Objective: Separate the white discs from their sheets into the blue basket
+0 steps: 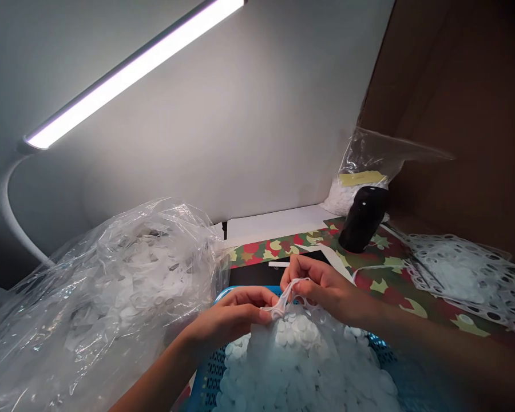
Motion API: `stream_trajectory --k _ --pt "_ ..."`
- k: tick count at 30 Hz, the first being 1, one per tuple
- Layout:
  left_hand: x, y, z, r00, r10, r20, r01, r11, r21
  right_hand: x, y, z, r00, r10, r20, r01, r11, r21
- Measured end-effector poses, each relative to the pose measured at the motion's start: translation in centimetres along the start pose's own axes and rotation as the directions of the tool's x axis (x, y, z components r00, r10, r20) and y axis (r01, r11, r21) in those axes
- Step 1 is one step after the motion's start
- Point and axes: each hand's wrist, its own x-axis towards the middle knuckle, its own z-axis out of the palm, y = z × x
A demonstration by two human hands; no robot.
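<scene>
Over a blue basket [211, 372], my two hands hold a thin, whitish, flexible sheet with round holes [285, 296]. My left hand [234, 313] pinches its left part between thumb and fingers. Slightly higher, my right hand [321, 286] grips the upper right part, and the material is stretched and bunched between them. Small white, translucent discs [304, 372] are heaped in the basket just below my fingers. Whether any disc is still attached to the held piece is too small to tell.
A large clear plastic bag [146, 274] of white pieces fills the left. At right lies a pile of holed white sheets [467, 274] on a camouflage-patterned surface [381, 286]. Behind it stand a black cylindrical object [363, 220] and a labelled bag [360, 183]. A lit lamp [133, 74] hangs above.
</scene>
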Motion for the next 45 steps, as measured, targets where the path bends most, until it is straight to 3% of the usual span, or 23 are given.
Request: stream_trajectory --k 5,12,18,21,27,31,36,43,45 --pt "-0.1 -0.2 -0.4 1.000 -0.016 0.023 0.015 1.000 0.010 -0.1 -0.2 0.2 1.000 0.002 0.005 -0.002 1.000 0.016" --pt "0.1 -0.3 -0.4 0.998 -0.012 -0.060 0.014 0.999 0.038 -0.1 0.3 -0.1 0.999 0.002 0.034 -0.002 1.000 0.016" --pt "0.2 -0.5 0.2 0.991 0.049 -0.124 -0.041 0.997 0.071 0.1 0.1 -0.7 0.979 0.124 0.162 -0.139 0.987 0.082" --pt "0.3 -0.4 0.2 0.988 0.053 -0.146 -0.041 0.995 0.088 0.3 0.0 -0.9 0.962 0.176 0.210 -0.186 0.982 0.026" --pt "0.5 -0.4 0.2 0.981 0.032 -0.192 0.001 0.985 0.172 0.3 0.5 -0.8 0.986 0.124 0.108 -0.099 0.972 -0.212" --pt "0.4 -0.5 0.5 0.974 0.074 -0.213 -0.002 0.947 0.322 0.2 0.6 -0.6 0.993 0.105 0.058 -0.089 0.969 -0.229" --pt "0.4 -0.6 0.9 0.914 0.319 -0.252 -0.086 0.758 0.647 0.1 1.0 -0.6 0.999 0.033 -0.033 -0.042 0.948 -0.315" --pt "0.3 -1.5 1.2 0.798 0.501 -0.334 -0.070 0.628 0.775 -0.3 1.0 0.0 0.988 -0.084 -0.132 0.000 0.843 -0.538" --pt "0.2 -1.6 1.3 0.799 0.507 -0.324 -0.086 0.630 0.772 -0.5 0.7 0.2 0.986 -0.099 -0.135 0.008 0.832 -0.555"
